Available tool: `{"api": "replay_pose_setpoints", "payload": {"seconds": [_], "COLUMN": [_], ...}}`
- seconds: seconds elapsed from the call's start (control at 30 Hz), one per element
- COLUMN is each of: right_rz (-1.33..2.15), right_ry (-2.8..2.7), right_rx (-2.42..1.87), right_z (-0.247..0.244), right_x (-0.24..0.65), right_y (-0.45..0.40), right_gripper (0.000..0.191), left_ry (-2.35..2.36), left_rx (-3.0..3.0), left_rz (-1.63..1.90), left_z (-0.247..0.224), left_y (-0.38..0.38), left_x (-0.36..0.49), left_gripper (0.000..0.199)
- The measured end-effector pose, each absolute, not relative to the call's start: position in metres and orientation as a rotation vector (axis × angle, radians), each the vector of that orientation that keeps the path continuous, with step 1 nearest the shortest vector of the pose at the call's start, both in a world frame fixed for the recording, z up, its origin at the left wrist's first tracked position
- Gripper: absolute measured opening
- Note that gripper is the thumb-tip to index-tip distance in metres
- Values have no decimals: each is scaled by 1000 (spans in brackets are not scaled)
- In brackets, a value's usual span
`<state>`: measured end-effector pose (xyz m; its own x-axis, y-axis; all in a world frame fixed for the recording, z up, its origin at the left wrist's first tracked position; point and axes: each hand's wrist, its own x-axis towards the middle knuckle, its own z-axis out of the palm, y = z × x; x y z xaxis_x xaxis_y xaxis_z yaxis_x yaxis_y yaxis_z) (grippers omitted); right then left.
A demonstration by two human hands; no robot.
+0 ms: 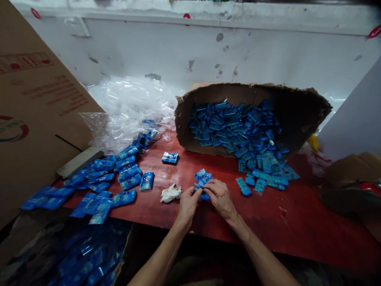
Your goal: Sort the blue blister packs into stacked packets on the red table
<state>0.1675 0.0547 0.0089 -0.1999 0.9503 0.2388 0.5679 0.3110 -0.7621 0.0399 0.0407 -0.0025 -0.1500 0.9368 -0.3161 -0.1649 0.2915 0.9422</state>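
Observation:
My left hand (189,203) and my right hand (222,198) meet over the red table, their thumbs and fingertips closed on a small blue printed packet (203,177). Part of it sticks out beyond the fingers, and the rest is hidden under them. To the left of my left hand lies a crumpled white tissue (170,193). A little stack of flat blue cards or wrappers (170,158) sits farther back. Beside my right hand, a loose blue packet with a dotted pattern (243,186) rests on the table.
An open cardboard box (184,131) lies on its side, blue packets spilling from it. Rows of filled blue pouches (129,174) cover the left side, with clear plastic bags (131,103) behind. A large carton (35,99) stands left; blue packets (92,258) fill a container below.

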Motion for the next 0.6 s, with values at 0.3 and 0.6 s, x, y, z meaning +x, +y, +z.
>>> {"api": "replay_pose_setpoints", "payload": {"seconds": [0.3, 0.6], "right_rz": [1666, 1573], "right_ry": [-795, -664], "right_rx": [-1057, -966], "right_z": [-11, -13], "right_x": [160, 158], "right_y": [51, 44], "right_gripper": [29, 48], "left_ry": [1257, 1248], "left_rx": [750, 774], "left_rz": [1167, 1117], "left_z": [-9, -6], "left_y": [38, 38], "left_x": [42, 37], "left_gripper": [24, 25]}}
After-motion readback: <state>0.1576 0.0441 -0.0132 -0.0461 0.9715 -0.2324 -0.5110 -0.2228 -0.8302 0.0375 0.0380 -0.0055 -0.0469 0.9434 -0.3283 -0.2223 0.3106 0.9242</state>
